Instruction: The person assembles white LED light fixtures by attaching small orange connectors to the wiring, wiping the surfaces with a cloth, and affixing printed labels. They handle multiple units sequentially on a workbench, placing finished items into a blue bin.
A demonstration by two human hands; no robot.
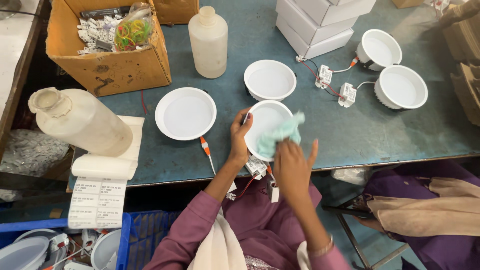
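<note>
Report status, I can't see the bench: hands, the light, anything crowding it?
Left hand grips round white downlight at its rim. Right hand presses pale green cloth onto its face. Second white downlight sits close behind.

Five round white lamps sit out in the open: one [185, 113] at left on the tabletop [350, 130], one [270, 79] in the middle, two [381, 49] [401, 86] at right, and one [265, 125] held at the edge. At least two more lamps [22, 252] lie in the blue crate [145, 230]. Two plastic bottles: one [208, 42] upright, one [82, 120] on its side. Two small white drivers [325, 76] [347, 94] lie between the lamps, and two more [256, 167] [273, 191] hang below the held one. One green cloth [280, 135]. One cardboard box [107, 65]. Three stacked white boxes [320, 22]. One roll of labels [102, 172].
</note>
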